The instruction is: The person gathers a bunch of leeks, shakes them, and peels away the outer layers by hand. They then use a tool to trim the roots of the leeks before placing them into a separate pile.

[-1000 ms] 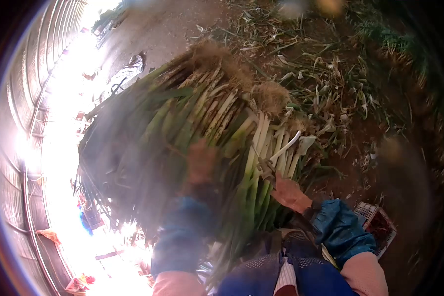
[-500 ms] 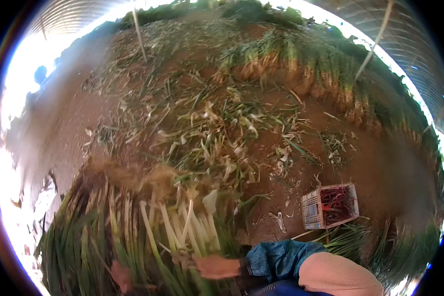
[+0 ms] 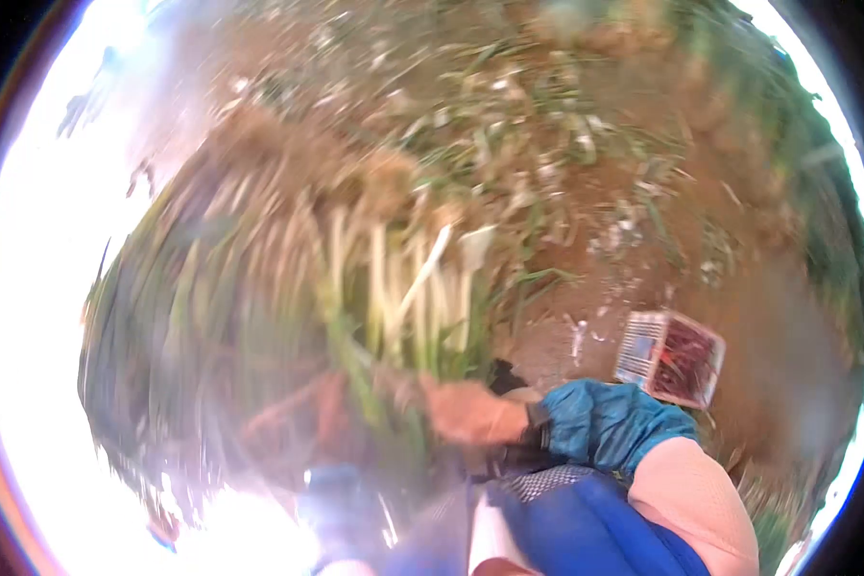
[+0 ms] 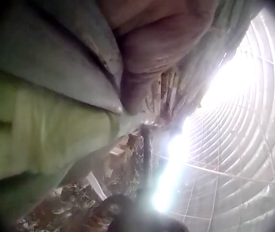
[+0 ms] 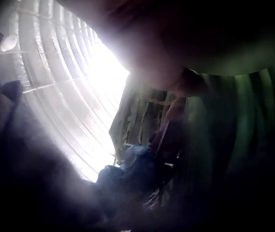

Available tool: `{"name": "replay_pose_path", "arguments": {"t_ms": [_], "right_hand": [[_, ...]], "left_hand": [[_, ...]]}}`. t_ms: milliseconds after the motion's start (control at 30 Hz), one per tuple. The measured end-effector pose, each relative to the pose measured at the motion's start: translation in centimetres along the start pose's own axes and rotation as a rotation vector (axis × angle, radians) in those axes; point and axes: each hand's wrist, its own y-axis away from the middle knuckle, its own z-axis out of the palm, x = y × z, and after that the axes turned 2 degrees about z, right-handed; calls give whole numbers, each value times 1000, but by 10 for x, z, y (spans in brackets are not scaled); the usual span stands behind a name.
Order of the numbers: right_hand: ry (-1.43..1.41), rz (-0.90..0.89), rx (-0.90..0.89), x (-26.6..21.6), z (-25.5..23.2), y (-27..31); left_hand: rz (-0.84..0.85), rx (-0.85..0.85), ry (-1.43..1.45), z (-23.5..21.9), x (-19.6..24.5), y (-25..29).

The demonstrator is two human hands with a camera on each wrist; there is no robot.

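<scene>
A broad row of leeks (image 3: 374, 288) lies before me, with roots at the far end and green leaves towards my body. My right hand (image 3: 475, 413) is at the nearest pale-stalked leeks, its fingers bent against their lower part. In the dark right wrist view, fingers (image 5: 149, 67) lie close against a green stalk (image 5: 234, 53). My left hand (image 3: 331, 413) is blurred among the leaves, left of the right one. The left wrist view shows fingers (image 4: 161, 43) right beside pale-green leaves (image 4: 45, 135); whether they grip these I cannot tell.
A plastic crate (image 3: 634, 355) with dark red strands in it stands on the soil at the right. Leaf trimmings (image 3: 509, 125) cover the ground ahead. More green stalks (image 3: 787, 144) stand along the right. A ribbed plastic wall (image 4: 244, 145) curves up beside the work.
The head view has swung to the right, then dipped back down. The left hand has drawn in towards my body, closer to the right hand, which stays at the pale-stalked leeks.
</scene>
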Motion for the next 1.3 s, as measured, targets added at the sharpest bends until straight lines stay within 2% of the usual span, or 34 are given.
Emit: {"name": "replay_pose_path", "arguments": {"t_ms": [33, 67, 100, 133, 200, 300, 400, 433, 500, 533, 600, 700, 800, 900, 967, 1033, 1133, 1200, 1300], "right_hand": [[123, -106, 84, 6, 3, -11], [93, 2, 38, 4, 2, -25], [157, 32, -9, 1, 0, -30], [157, -39, 15, 0, -4, -23], [96, -64, 11, -7, -10, -5], [186, -49, 41, -9, -1, 6], [133, -135, 136, 0, -9, -28], [154, -54, 166, -8, -13, -42], [146, -73, 220, -13, -22, -64], [143, -81, 246, -15, -25, -68], [121, -55, 175, -18, -25, -61], [86, -54, 25, -15, -12, -19], [96, -133, 34, -7, -2, 7], [78, -133, 47, 4, 1, -7], [73, -146, 53, 2, -4, -11], [73, -140, 43, -7, -13, -9], [128, -117, 15, -6, -3, 4], [91, -158, 48, -3, -3, -6], [83, -160, 103, -3, -7, -34]], "left_hand": [[73, 1, -3, 17, -60, 9], [22, -15, 12, 12, -54, 6], [-18, -34, 32, 12, -47, -3], [-299, -11, 401, 13, -40, -13], [-824, 57, 1162, 20, -40, -28], [-829, 92, 1212, 25, -37, -31], [-822, -1, 1351, 22, -30, -37], [-834, -11, 1356, 18, -22, -39], [-858, -25, 1370, 14, -9, -41], [-841, -6, 1227, 15, -14, -42], [-806, 25, 941, 19, -26, -44], [-800, 178, 903, 14, -11, -45], [-926, 205, 1048, 6, -14, -43], [-744, -4, 1022, -6, 0, -44], [-386, 53, 745, 20, -43, -33], [-301, 2, 634, 17, -43, -33], [-610, -162, 870, 6, -45, -36], [-879, -184, 1211, 5, -54, -40], [-2, -182, 448, -10, -13, -39]]}}
